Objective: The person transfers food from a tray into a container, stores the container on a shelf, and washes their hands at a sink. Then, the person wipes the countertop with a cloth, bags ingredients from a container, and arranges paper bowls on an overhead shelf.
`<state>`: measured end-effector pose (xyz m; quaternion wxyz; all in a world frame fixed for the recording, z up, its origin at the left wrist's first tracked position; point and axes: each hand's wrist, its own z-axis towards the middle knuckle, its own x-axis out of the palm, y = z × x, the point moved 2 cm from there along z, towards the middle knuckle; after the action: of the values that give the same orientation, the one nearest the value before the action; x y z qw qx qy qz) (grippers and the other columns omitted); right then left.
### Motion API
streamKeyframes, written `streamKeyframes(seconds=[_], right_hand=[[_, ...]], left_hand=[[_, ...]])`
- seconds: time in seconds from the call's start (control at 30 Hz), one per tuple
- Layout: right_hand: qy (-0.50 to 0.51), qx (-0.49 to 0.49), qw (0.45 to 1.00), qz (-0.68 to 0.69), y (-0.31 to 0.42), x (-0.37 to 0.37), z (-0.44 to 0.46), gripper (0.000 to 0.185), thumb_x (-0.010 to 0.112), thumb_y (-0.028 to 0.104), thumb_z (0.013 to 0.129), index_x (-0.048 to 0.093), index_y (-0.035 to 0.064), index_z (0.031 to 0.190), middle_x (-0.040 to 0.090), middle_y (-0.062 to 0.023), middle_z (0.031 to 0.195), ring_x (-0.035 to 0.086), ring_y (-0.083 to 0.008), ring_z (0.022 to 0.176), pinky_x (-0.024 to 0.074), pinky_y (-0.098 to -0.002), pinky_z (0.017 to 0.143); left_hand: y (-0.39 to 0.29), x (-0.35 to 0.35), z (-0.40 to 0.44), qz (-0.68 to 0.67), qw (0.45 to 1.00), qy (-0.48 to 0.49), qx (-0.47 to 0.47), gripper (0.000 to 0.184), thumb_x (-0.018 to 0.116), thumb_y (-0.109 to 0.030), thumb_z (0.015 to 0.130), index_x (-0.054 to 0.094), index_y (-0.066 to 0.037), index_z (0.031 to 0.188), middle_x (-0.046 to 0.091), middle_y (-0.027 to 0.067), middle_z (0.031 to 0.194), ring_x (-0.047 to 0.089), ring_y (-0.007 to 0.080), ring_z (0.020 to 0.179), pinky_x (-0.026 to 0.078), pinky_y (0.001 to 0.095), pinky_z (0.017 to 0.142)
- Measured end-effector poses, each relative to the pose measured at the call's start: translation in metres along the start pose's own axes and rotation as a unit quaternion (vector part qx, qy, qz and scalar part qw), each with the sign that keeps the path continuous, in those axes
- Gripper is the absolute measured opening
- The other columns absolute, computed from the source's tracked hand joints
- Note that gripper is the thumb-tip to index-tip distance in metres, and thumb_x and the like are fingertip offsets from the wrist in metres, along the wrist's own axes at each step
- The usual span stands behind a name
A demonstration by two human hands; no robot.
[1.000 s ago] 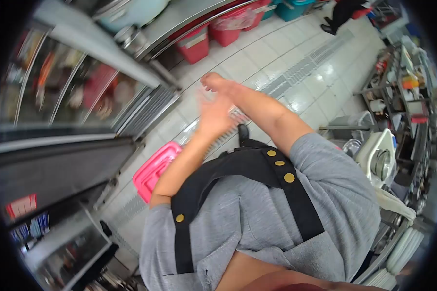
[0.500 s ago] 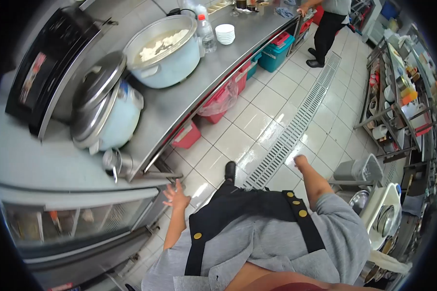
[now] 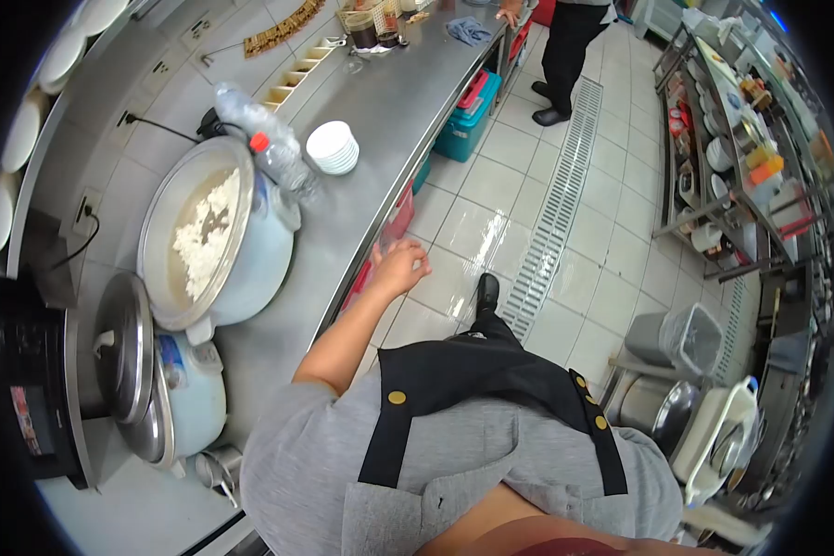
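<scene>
My left hand (image 3: pixel 400 267) is held out over the front edge of the steel counter (image 3: pixel 347 208), its fingers loosely bent and a little apart, with nothing visible in it. My right hand is out of view. On the counter, left of my left hand, stands a large uncovered pot (image 3: pixel 267 255) with white rice (image 3: pixel 206 236) inside. Beside the pot are a clear plastic bottle (image 3: pixel 285 169) with a red cap and a stack of small white bowls (image 3: pixel 333 148). A second pot (image 3: pixel 193 398) has metal lids (image 3: pixel 125 347) against it.
Further along the counter lies a blue cloth (image 3: pixel 468 31); a teal bin (image 3: pixel 466 120) sits beneath. Another person (image 3: pixel 570 56) stands at the far end. A drain grate (image 3: pixel 561 204) runs along the tiled floor. At right are a loaded shelf rack (image 3: pixel 727 157) and a grey bin (image 3: pixel 676 338).
I have moved forward along the counter, so the pots and bowls sit lower and further left. My left hand has risen toward the counter edge, fingers less spread. My right hand has left view.
</scene>
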<state>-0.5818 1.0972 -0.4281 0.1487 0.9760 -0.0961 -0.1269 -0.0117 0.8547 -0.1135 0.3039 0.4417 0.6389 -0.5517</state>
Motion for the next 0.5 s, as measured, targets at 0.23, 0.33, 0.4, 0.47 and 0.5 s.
streamKeyframes(seconds=[0.23, 0.33, 0.4, 0.47, 0.5], right_hand=[[0.014, -0.117, 0.992, -0.044, 0.212, 0.014, 0.025, 0.017, 0.061, 0.02, 0.089, 0.062, 0.0069, 0.1, 0.063, -0.006, 0.084, 0.063, -0.0209, 0.071, 0.0511, -0.0369, 0.061], [-0.007, -0.217, 0.974, -0.061, 0.346, 0.015, 0.032, 0.018, 0.061, 0.018, 0.088, 0.063, 0.004, 0.1, 0.063, -0.0067, 0.083, 0.063, -0.0197, 0.07, 0.053, -0.0333, 0.059], [-0.056, -0.257, 0.957, -0.123, 0.438, 0.024, 0.044, 0.021, 0.062, 0.017, 0.088, 0.063, 0.001, 0.102, 0.063, -0.0071, 0.085, 0.061, -0.0179, 0.069, 0.054, -0.0327, 0.06], [-0.057, -0.273, 0.955, -0.102, 0.512, 0.041, 0.069, 0.019, 0.057, 0.02, 0.091, 0.061, 0.0096, 0.106, 0.059, -0.0009, 0.081, 0.06, -0.0147, 0.064, 0.0382, -0.0276, 0.044], [-0.059, -0.274, 0.955, -0.102, 0.545, 0.05, 0.084, 0.019, 0.057, 0.02, 0.091, 0.061, 0.0096, 0.106, 0.059, -0.0009, 0.081, 0.06, -0.0147, 0.064, 0.0382, -0.0276, 0.044]], left_hand=[[-0.062, -0.03, 0.172, -0.049, 0.99, -0.126, -0.044, 0.055, 0.071, -0.022, 0.083, 0.053, -0.026, 0.135, 0.047, 0.0031, 0.142, 0.043, 0.0286, 0.133, 0.016, 0.071, 0.109], [-0.055, -0.052, 0.228, -0.057, 0.986, -0.141, -0.063, 0.056, 0.07, -0.021, 0.084, 0.051, -0.023, 0.136, 0.049, 0.0035, 0.141, 0.044, 0.0293, 0.133, 0.02, 0.0724, 0.107], [-0.045, -0.061, 0.262, -0.067, 0.983, -0.147, -0.085, 0.057, 0.07, -0.021, 0.084, 0.05, -0.023, 0.137, 0.049, 0.0046, 0.14, 0.045, 0.0294, 0.131, 0.022, 0.0718, 0.107], [-0.028, -0.071, 0.297, -0.095, 0.975, -0.178, -0.089, 0.052, 0.069, -0.02, 0.084, 0.053, -0.02, 0.133, 0.052, 0.0061, 0.137, 0.048, 0.0305, 0.127, 0.031, 0.0647, 0.106], [-0.019, -0.073, 0.315, -0.097, 0.975, -0.179, -0.088, 0.052, 0.069, -0.02, 0.084, 0.053, -0.02, 0.133, 0.052, 0.0061, 0.137, 0.048, 0.0305, 0.127, 0.031, 0.0647, 0.106]])
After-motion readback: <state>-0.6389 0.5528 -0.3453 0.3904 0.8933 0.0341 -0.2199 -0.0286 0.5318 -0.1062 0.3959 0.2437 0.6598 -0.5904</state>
